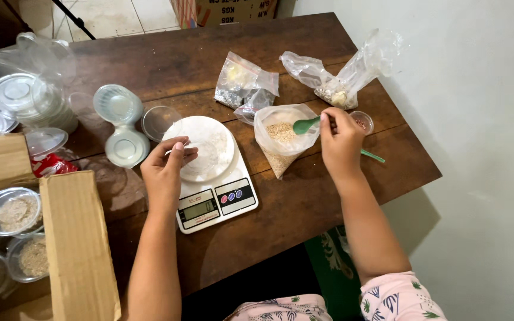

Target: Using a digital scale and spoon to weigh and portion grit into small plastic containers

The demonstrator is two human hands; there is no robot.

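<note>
A white digital kitchen scale sits at the middle of the brown wooden table. On its round plate stands a shallow clear cup with some pale powder in it. My left hand rests at the plate's left edge, thumb and fingers pinched on the cup's rim. My right hand holds a green plastic spoon, whose bowl hovers over an open clear bag of pale grains just right of the scale.
Behind the grain bag are a small cup of reddish bits, foil-and-plastic packets and another clear bag. A green handle lies right of my hand. Stacked clear cups, lids, filled cups and a cardboard box crowd the left.
</note>
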